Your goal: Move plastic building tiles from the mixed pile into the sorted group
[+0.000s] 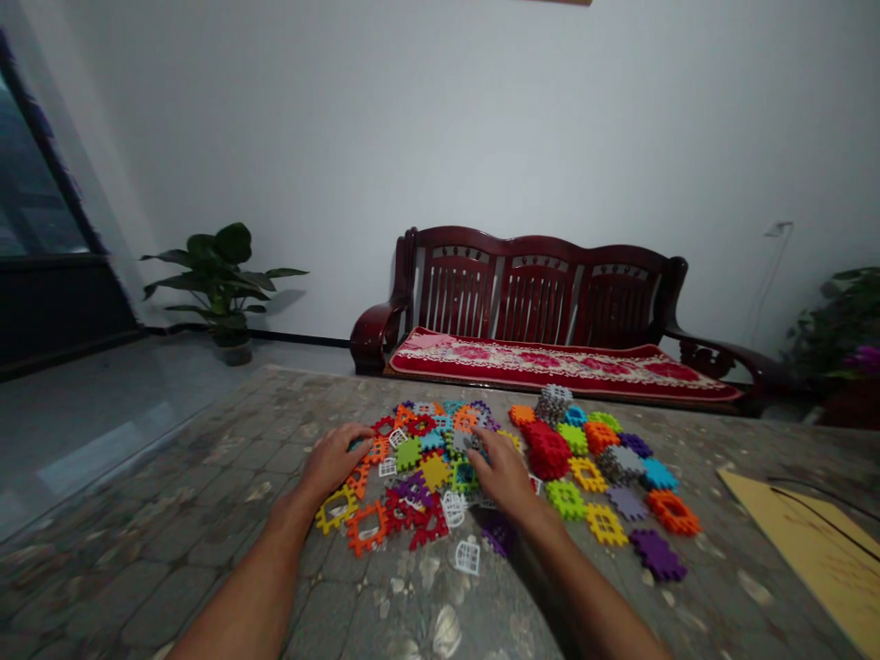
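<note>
My left hand (336, 458) rests at the left edge of a loose spread of coloured interlocking plastic pieces, its fingertips by a small blue piece and an orange piece (378, 449). Over the right side of that spread, my right hand (500, 463) has its thumb and fingers apart, near a grey piece (462, 444). Between the hands lie a green piece (408, 455), a yellow piece (435, 472) and several red ones. White window-shaped pieces (467, 556) lie closer to me. Whether either hand touches a piece is hard to tell.
Right of my right hand are sorted stacks, including red (548, 449), grey (621, 465) and purple (658, 555). A yellow sheet (811, 550) with dark cords lies on the patterned tablecloth (158, 513). Behind stand a wooden bench (536, 284) and a potted plant (224, 280).
</note>
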Available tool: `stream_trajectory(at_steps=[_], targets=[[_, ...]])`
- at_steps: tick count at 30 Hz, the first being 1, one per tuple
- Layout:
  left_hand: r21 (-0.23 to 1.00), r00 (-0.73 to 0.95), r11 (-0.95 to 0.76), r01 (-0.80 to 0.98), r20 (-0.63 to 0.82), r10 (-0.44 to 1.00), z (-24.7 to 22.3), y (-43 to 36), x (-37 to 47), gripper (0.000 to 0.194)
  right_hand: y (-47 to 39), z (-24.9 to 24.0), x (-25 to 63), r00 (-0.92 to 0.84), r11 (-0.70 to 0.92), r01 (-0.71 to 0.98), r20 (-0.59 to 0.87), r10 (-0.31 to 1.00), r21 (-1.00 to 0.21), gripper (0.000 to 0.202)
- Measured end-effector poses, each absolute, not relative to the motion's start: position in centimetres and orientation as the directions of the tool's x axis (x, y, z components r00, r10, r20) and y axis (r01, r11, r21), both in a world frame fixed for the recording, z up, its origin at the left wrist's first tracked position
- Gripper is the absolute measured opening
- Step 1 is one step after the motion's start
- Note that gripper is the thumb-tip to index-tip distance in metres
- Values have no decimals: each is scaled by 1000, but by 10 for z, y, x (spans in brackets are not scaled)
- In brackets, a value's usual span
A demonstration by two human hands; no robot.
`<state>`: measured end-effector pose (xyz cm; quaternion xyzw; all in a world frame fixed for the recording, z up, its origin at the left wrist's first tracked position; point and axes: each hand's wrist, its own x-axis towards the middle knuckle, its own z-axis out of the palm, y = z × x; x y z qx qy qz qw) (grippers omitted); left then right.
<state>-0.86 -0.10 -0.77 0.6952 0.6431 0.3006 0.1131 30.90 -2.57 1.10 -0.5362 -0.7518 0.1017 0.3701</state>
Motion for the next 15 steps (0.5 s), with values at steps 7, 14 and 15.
stream_trajectory(at_steps=[7,14,15], targets=[[552,70,-213,806,268,961,-5,-4,-3,38,-20,-1,292,-114,305,842,407,906,-444,45],[565,75,-224,794,273,959,-3,-4,-2,31,-21,-6,287,-93,290,844,411,907,-451,33],[569,70,-223,792,277,958,-4,-4,-3,29,-21,-6,287,-90,298,834,419,903,-464,32]])
